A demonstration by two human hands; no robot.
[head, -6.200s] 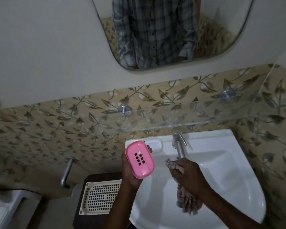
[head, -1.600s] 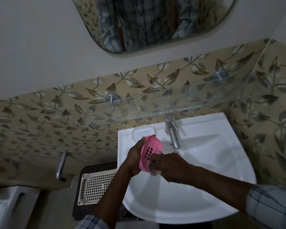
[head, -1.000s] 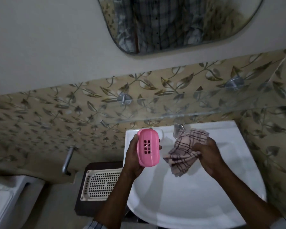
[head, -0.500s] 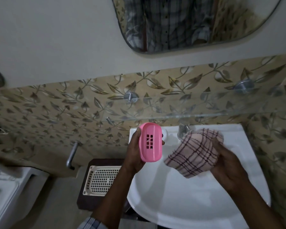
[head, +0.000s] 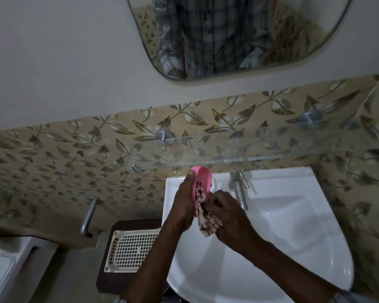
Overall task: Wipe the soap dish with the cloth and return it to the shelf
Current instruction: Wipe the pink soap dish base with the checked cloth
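Note:
My left hand [head: 183, 202] holds a pink slotted soap dish [head: 202, 180] on edge above the back left of the white sink [head: 293, 248]. My right hand [head: 225, 217] grips a bunched checked cloth [head: 207, 219] and presses part of it into the lower end of the dish. A glass shelf [head: 239, 147] on metal wall pegs runs along the leaf-patterned tiles just above the dish.
A metal tap [head: 239, 189] stands right of the dish at the sink's back. A cream perforated basket [head: 129, 250] rests on a dark stand left of the sink. A metal handle [head: 89, 217] sticks out of the wall. A mirror [head: 228, 33] hangs above.
Half a second ago the cloth was spread open in my right hand, apart from the dish. Now it is bunched and pushed into the dish, which has turned edge-on.

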